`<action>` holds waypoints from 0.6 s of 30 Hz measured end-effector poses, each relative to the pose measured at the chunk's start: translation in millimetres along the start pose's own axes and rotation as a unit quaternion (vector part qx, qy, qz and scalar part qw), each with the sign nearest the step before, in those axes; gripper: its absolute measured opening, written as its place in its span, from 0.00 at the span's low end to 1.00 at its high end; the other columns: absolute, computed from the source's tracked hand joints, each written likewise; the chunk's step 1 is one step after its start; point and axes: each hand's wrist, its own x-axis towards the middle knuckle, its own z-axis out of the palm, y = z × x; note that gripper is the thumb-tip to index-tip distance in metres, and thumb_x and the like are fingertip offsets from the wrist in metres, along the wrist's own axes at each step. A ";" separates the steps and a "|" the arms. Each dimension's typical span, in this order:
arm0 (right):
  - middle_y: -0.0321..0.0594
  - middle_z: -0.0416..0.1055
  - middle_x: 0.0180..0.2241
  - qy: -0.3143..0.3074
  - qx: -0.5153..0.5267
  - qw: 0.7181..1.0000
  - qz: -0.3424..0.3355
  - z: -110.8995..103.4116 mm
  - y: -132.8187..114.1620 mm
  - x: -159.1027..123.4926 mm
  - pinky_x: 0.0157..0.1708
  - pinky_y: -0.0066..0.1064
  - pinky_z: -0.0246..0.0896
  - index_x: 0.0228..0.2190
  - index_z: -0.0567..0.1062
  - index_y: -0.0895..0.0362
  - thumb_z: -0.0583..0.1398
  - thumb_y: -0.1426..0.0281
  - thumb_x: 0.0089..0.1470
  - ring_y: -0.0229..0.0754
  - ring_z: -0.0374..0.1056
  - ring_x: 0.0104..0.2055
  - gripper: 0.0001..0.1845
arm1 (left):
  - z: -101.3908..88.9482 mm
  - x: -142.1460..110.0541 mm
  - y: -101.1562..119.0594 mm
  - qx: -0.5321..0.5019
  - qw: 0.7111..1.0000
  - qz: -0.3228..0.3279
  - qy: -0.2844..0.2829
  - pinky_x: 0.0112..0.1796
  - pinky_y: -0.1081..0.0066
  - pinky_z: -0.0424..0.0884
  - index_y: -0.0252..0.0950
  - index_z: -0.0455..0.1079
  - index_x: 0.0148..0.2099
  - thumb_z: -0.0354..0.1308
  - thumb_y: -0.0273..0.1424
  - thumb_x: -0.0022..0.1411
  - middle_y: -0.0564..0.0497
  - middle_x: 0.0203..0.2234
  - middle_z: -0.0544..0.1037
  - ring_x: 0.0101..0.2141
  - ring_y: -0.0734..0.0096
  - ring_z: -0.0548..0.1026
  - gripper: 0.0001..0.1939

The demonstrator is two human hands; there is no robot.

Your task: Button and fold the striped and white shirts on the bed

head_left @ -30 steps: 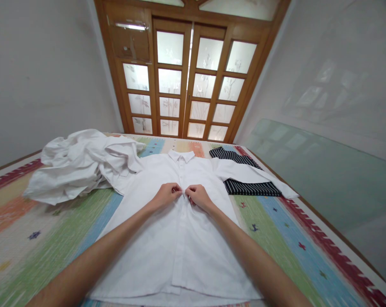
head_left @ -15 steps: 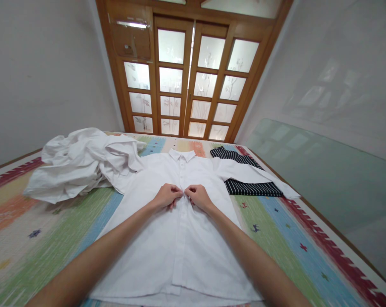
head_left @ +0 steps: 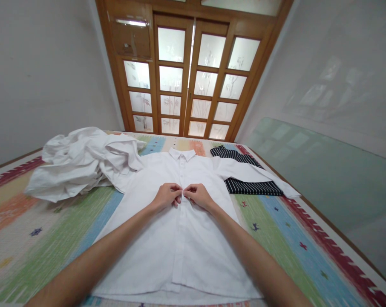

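Note:
A white button-up shirt [head_left: 157, 247] lies flat, front side up, its collar away from me and its hem towards me. At mid-chest my left hand [head_left: 168, 196] pinches the front placket from the left. My right hand [head_left: 197, 195] pinches the same spot from the right, its fingertips almost meeting those of the left. Whatever button sits between the fingertips is hidden. Above the hands, small buttons run up the placket to the collar. One sleeve stretches out to the right, over a folded black-and-white striped garment [head_left: 253, 187].
A crumpled heap of white cloth [head_left: 84, 162] rests on the left, touching the shirt. Underneath is a colourful striped cover [head_left: 65, 230]. A pale green glass panel [head_left: 324, 170] leans along the right wall. Wooden doors with frosted panes [head_left: 186, 81] stand at the back.
Both hands stay at the same place on the placket. The fingers have shifted slightly, with the right fingertips a little closer to the left ones. The shirt lies as before.

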 end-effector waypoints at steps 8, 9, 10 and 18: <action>0.32 0.67 0.14 0.000 -0.011 1.000 -0.013 0.1 0.6 -1.3 0.18 0.24 0.51 0.24 0.77 0.61 0.63 0.64 0.42 0.31 0.57 0.16 0.11 | -0.6 3.7 -3.4 -0.020 0.999 0.001 0.034 0.26 0.76 0.73 0.31 0.72 0.28 0.58 0.23 0.53 0.53 0.16 0.75 0.19 0.75 0.76 0.03; 0.32 0.67 0.14 0.004 -0.021 1.000 -0.020 0.2 1.0 -1.3 0.18 0.24 0.51 0.24 0.77 0.61 0.63 0.64 0.43 0.32 0.58 0.16 0.11 | -1.1 3.3 -2.7 -0.006 0.999 0.001 0.037 0.26 0.76 0.73 0.31 0.72 0.27 0.58 0.25 0.53 0.53 0.16 0.76 0.20 0.74 0.76 0.04; 0.32 0.67 0.14 0.008 -0.031 0.999 -0.026 0.3 1.6 -1.3 0.19 0.24 0.52 0.24 0.78 0.61 0.64 0.63 0.43 0.32 0.58 0.17 0.11 | -1.7 2.8 -2.0 0.011 0.999 0.003 0.038 0.27 0.76 0.73 0.31 0.73 0.27 0.58 0.26 0.53 0.52 0.17 0.76 0.21 0.73 0.76 0.05; 0.37 0.73 0.21 0.009 -0.059 0.997 -0.042 0.2 4.7 -0.1 0.22 0.24 0.55 0.26 0.79 0.61 0.64 0.66 0.43 0.34 0.63 0.21 0.10 | -3.0 3.6 -2.9 0.028 0.999 -0.003 0.028 0.23 0.79 0.67 0.31 0.73 0.23 0.59 0.24 0.52 0.53 0.15 0.75 0.18 0.77 0.73 0.07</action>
